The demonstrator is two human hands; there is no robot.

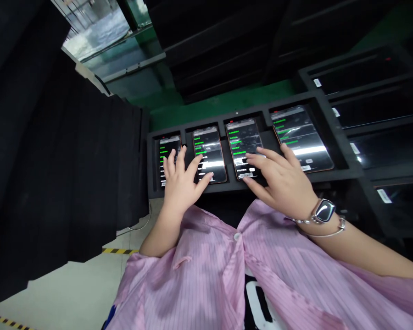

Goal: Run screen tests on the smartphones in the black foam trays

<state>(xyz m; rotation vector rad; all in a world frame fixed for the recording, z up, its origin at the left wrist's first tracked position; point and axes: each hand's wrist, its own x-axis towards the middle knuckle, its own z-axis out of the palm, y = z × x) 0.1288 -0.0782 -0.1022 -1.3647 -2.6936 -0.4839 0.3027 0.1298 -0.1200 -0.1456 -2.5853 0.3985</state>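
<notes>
Filling btm ctr: creased pink striped shirt point(206, 270). Above it, mid-frame: L hand point(181, 181), fingers spread, thumb + index over lower half of 2nd phone from frame L point(211, 142); R hand point(284, 181), fingers fanned, thumb + index over 3rd phone point(241, 137). Press vs hover: can't tell. Each phone runs away from its nearer hand, long axis approx up-down in frame. Glossy flat glass, rounded corners, seated in matte dk grey tray point(242, 113) w/ rect. recesses. Beyond: smooth green surface point(275, 94), then black drape point(227, 50), top ctr.

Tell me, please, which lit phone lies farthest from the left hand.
The rightmost lit phone of the four in the black tray; the other three lie nearer the left hand.
</notes>
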